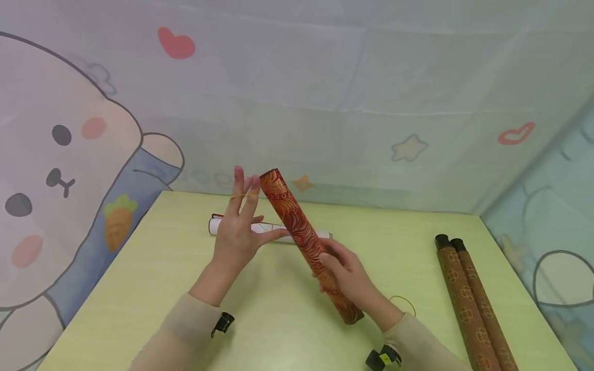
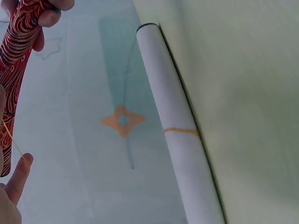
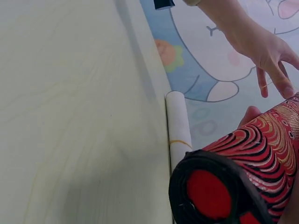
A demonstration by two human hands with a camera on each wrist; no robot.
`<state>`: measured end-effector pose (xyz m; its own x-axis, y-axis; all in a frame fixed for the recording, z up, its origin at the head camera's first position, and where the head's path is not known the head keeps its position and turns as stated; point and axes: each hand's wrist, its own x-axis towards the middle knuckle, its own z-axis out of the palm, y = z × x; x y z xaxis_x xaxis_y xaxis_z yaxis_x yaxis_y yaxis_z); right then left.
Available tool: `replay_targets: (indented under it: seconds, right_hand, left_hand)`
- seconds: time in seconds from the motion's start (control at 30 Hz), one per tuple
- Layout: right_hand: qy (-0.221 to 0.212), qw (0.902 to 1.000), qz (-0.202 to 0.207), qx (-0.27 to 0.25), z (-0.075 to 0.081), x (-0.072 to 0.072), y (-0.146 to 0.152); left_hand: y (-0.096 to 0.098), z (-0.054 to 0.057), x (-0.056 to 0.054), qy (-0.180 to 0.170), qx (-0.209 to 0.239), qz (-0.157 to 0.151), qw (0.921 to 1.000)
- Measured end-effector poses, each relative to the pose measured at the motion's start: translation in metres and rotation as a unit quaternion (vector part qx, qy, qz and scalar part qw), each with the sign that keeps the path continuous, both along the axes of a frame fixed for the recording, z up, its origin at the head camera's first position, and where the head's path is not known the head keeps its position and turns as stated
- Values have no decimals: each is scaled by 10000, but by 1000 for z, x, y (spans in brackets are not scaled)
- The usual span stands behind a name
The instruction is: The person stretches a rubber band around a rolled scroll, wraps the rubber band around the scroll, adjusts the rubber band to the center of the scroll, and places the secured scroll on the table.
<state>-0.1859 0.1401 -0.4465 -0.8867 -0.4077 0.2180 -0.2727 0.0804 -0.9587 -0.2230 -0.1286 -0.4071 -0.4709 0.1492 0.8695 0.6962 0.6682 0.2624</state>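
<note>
Red scroll slants from mid-frame to lower right, right hand gripping it, upper end beside the left hand, fingers spread (rubber band across them).

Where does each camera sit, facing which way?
Head: on the head, looking forward and down; left hand and right hand show.
Left wrist: worn there, looking at a white, paper-like cylinder; both hands' fingers show.
Right wrist: worn there, looking across a red, fabric-like patterned cylinder; left hand shows.
Both wrist views share these cylinders.

Left tabletop passable, red roll — midair obstacle
</note>
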Motion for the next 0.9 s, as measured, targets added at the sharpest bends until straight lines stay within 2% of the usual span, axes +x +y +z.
replay_targets:
  seconds: [0.1, 0.17, 0.4, 0.57, 0.7, 0.9]
  right_hand:
    - [-296, 9995, 136, 31, 3, 1, 0]
    - [-383, 9990, 201, 76, 5, 1, 1]
    - [-295, 9984, 227, 414, 5, -4, 10]
    - [-298, 9968, 270, 688, 9, -6, 19]
    - [-300, 9951, 354, 872, 12, -7, 24]
    - [-346, 9912, 583, 1134, 13, -10, 31]
  left_hand:
    - [-9, 5, -3, 289, -495, 243, 9981]
    - [-15, 10, -3, 348, -752, 274, 9962]
    - [-27, 25, -5, 55, -1373, -184, 9903]
    - [-31, 35, -2, -211, -1801, -213, 9832]
    - [-33, 44, 3, -603, -2350, -124, 9700]
    - [-35, 60, 10, -986, -3247, -29, 9407]
